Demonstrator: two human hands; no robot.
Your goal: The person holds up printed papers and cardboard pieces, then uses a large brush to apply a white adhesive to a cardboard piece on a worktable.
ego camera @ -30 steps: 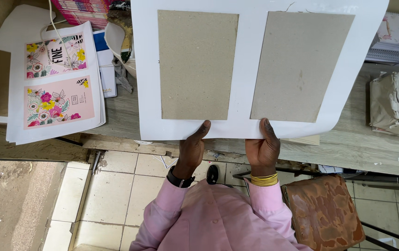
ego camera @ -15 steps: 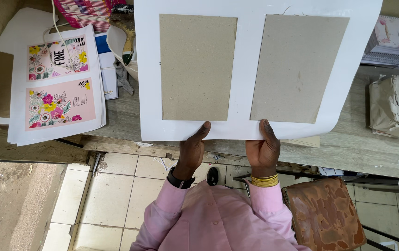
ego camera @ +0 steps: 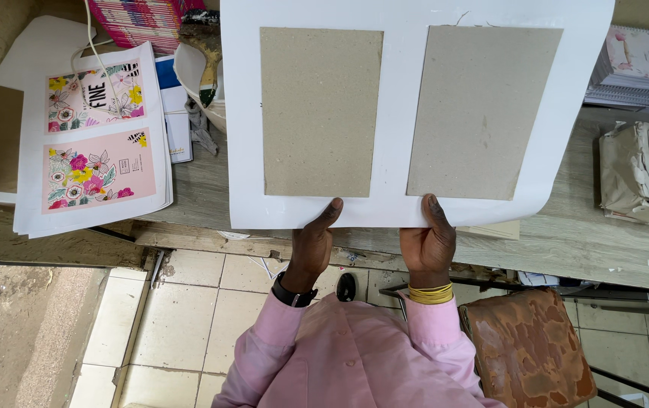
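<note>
I hold a large white sheet (ego camera: 396, 113) by its near edge, raised over the wooden workbench (ego camera: 566, 234). Two grey cardboard rectangles lie on it side by side with a white gap between: the left board (ego camera: 319, 112) and the right board (ego camera: 481, 112). My left hand (ego camera: 315, 243) grips the sheet's edge below the left board, thumb on top. Below the right board, my right hand (ego camera: 429, 245) pinches the same edge. The left wrist wears a black watch, the right wrist yellow bangles.
A stack of printed floral sheets (ego camera: 96, 140) lies at the left of the bench. A bowl with a brush (ego camera: 202, 79) stands behind it. Notebooks (ego camera: 638, 68) and wrapped packets (ego camera: 642, 174) sit at the right. A brown stool (ego camera: 528, 351) stands by my right side.
The white sheet with both boards has stayed in my hands and shifted very slightly; the view has barely moved.
</note>
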